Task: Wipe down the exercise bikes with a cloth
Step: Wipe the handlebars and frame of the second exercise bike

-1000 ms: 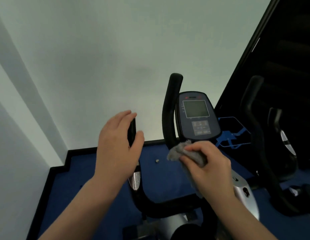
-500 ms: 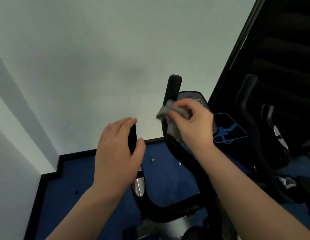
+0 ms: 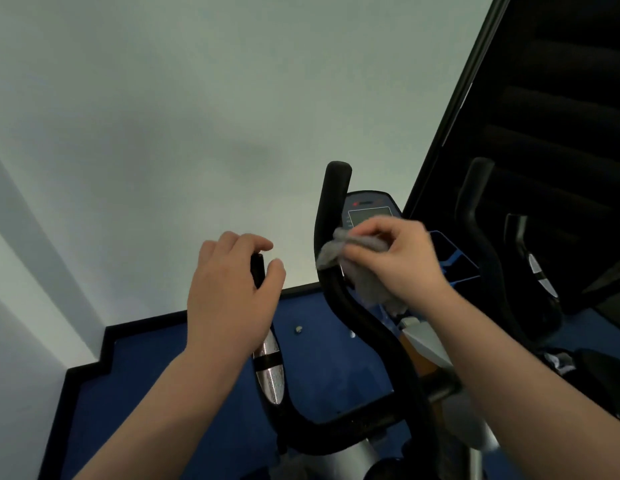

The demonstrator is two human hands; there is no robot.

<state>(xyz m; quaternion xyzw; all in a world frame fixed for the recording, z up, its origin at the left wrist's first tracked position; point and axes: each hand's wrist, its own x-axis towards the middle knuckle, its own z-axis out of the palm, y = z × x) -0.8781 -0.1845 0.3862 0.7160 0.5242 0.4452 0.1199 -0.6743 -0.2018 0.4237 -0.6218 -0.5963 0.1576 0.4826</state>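
Your right hand (image 3: pixel 402 258) has climbed from below the console (image 3: pixel 369 211), where it sat a second ago, to the console's lower face and the upright right handlebar (image 3: pixel 331 216) just left of it, and it has held roughly that height over the last half second. That suggests the wiping pass has gone from the base of the console up onto the display and the bar beside it, so this bike's upper parts are being covered; the lower frame looks yet to be done.

Your right hand's fingers are curled and pinch the grey cloth (image 3: pixel 350 261), bunched, with one fold pressed against the right handlebar and the rest hanging below the console. How much cloth actually touches the screen is hidden by your fingers.

Your left hand (image 3: pixel 232 292) has barely shifted: well left of the console, its fingers and thumb curl round the tip of the left handlebar (image 3: pixel 267 362), steadying the bike.

A second bike (image 3: pixel 492 244) stands to the right of the console, untouched.
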